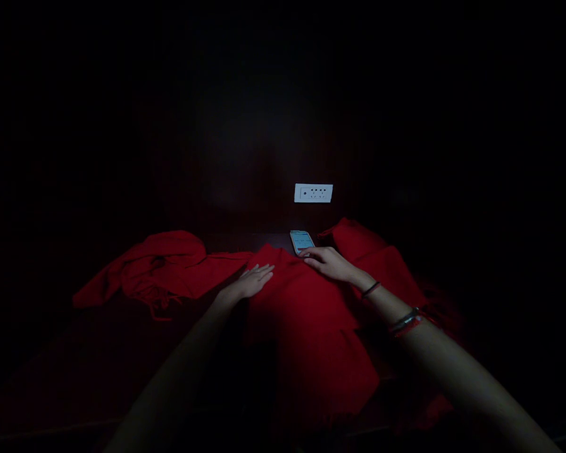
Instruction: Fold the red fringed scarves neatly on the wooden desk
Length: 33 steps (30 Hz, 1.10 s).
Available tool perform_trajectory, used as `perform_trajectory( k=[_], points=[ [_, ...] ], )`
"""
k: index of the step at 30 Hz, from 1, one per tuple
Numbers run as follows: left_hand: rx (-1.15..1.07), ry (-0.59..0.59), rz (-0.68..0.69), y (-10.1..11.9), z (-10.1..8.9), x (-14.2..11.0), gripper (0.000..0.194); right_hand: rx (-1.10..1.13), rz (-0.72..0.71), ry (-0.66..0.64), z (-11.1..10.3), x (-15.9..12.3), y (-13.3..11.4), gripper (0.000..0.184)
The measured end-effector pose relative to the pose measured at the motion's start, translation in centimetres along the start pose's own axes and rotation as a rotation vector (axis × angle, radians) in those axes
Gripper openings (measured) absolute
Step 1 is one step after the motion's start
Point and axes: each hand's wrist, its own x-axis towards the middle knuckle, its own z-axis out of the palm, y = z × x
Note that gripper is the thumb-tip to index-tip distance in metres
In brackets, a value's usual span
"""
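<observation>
A red fringed scarf [306,302] lies spread in the middle of the dark table, its near end reaching toward me. My left hand [255,280] rests flat on its left side, fingers stretched out. At the far right corner of the scarf is my right hand [329,262], palm down with fingers slightly bent. Its fingertips are at the lower end of a lit phone [302,241]; whether they touch the screen or only the cloth is unclear. Bracelets circle my right wrist and forearm.
Another red fringed cloth [165,264] lies crumpled on the left. More red cloth [372,251] is heaped on the right beside my right forearm. A white socket panel [314,193] is on the dark wall behind the phone. Deep shadow hides the surroundings.
</observation>
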Motion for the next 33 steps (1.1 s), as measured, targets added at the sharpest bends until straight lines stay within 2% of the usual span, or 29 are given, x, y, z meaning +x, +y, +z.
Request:
perform_trajectory(
  k=[2, 5, 7, 9, 12, 14, 16, 19, 22, 25, 27, 30, 33],
  points=[
    [-0.017, -0.114, -0.012, -1.3, 0.7, 0.3, 0.044, 0.061, 0.007, -0.141, -1.9, -0.3, -1.1, 0.027],
    [0.001, -0.141, -0.013, -2.8, 1.1, 0.4, 0.045, 0.162, 0.000, -0.403, -4.2, -1.3, -3.2, 0.029],
    [0.022, -0.147, -0.062, -2.9, 0.9, 0.2, 0.046, 0.185, -0.003, -0.514, -5.2, -2.0, -4.0, 0.029],
    [0.053, -0.130, -0.106, -2.4, 0.7, -0.1, 0.046, 0.130, 0.025, -0.479, -5.4, -2.4, -3.8, 0.029],
    [0.123, 0.018, -0.071, -0.9, 0.2, -0.3, 0.045, -0.083, 0.142, -0.240, -4.4, -2.1, -1.8, 0.028],
    [0.110, 0.101, -0.011, 0.0, -0.1, -0.5, 0.045, -0.204, 0.203, -0.137, -3.1, -1.8, 0.0, 0.029],
    [0.033, 0.032, 0.033, 0.7, -0.2, -0.7, 0.050, -0.233, 0.203, -0.115, -1.6, -1.7, 1.5, 0.028],
    [-0.029, -0.198, 0.019, 1.0, -0.1, -1.2, 0.066, -0.164, 0.175, -0.142, 0.1, -2.3, 3.1, 0.030],
    [-0.011, -0.249, -0.025, 0.7, 0.1, -1.5, 0.072, -0.054, 0.286, -0.291, 0.0, -3.7, 4.0, 0.040],
    [0.002, -0.247, -0.026, 0.4, 0.1, -1.4, 0.070, 0.136, 0.385, -0.459, -2.1, -5.2, 4.2, 0.044],
    [0.027, -0.256, -0.022, 0.3, 0.1, -1.3, 0.071, 0.218, 0.396, -0.472, -4.5, -5.8, 3.9, 0.044],
    [0.087, -0.279, -0.034, 0.3, 0.2, -1.3, 0.073, 0.183, 0.429, -0.435, -8.7, -6.0, 3.4, 0.047],
    [0.134, -0.282, -0.053, 0.4, 0.2, -1.3, 0.072, 0.097, 0.475, -0.534, -12.8, -5.6, 3.5, 0.048]
  ],
)
